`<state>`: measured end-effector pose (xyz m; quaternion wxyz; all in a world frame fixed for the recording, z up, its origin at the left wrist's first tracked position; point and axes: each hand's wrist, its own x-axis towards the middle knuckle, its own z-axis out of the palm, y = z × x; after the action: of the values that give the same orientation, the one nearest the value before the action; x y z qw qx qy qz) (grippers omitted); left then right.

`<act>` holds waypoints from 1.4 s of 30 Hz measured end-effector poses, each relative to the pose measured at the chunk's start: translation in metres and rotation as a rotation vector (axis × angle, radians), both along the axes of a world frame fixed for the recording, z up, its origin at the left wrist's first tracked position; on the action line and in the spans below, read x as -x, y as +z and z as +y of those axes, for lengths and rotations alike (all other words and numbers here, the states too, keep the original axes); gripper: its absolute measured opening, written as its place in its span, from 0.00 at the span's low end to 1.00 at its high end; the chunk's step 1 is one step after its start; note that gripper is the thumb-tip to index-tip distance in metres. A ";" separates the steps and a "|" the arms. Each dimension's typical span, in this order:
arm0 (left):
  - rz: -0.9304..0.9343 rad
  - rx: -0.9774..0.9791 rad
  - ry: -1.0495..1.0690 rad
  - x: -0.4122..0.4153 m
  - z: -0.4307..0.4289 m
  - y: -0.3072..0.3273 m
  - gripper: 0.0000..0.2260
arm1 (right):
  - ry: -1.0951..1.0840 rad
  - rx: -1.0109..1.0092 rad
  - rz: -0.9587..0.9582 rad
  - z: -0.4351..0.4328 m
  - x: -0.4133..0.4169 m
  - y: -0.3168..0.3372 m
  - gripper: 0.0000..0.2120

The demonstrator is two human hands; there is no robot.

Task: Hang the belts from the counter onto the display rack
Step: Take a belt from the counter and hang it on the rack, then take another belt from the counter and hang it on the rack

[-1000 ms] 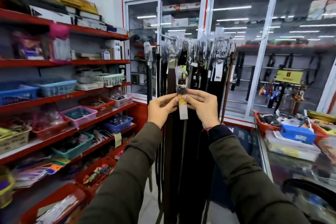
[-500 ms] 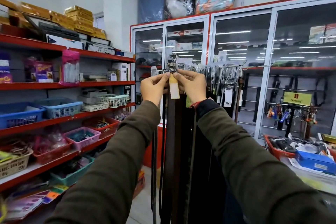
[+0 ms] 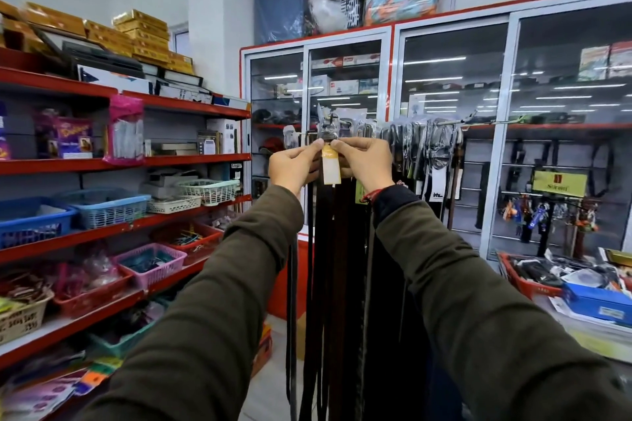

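Red shelves of baskets line the left. At centre, the left hand and right hand each pinch the top of a dark belt, buckle raised against the display rack among hanging belts. A cluttered worktop sits right.

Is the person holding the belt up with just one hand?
No, both the left hand and the right hand pinch the belt below its wrapped buckle.
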<state>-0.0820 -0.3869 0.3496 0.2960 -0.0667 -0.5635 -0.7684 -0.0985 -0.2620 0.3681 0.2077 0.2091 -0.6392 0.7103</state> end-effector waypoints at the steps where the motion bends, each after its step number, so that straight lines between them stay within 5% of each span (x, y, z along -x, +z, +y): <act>1: -0.019 0.009 -0.008 0.004 0.001 0.000 0.12 | -0.014 0.003 -0.007 0.000 0.004 -0.001 0.10; 9: -0.097 0.209 0.153 0.043 0.009 -0.013 0.11 | -0.085 -0.225 -0.033 0.010 0.025 -0.019 0.17; 16: 0.260 0.545 0.384 0.022 0.045 -0.066 0.20 | -0.501 -0.354 0.344 0.038 0.007 -0.078 0.16; 21: 0.320 0.877 0.492 0.000 0.078 -0.126 0.20 | -0.678 -0.496 0.359 0.075 -0.013 -0.142 0.20; 27: 0.281 1.063 0.355 -0.024 0.137 -0.205 0.20 | -0.816 -0.661 0.164 0.146 -0.052 -0.222 0.21; 42: 0.201 1.140 -0.190 -0.110 0.327 -0.351 0.19 | -1.146 -0.783 -0.479 0.336 -0.197 -0.379 0.24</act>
<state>0.0282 -0.0597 -0.0014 0.1950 -0.3382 -0.8486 -0.3571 0.0986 0.0741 -0.0107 0.3112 -0.2599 -0.8831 0.2360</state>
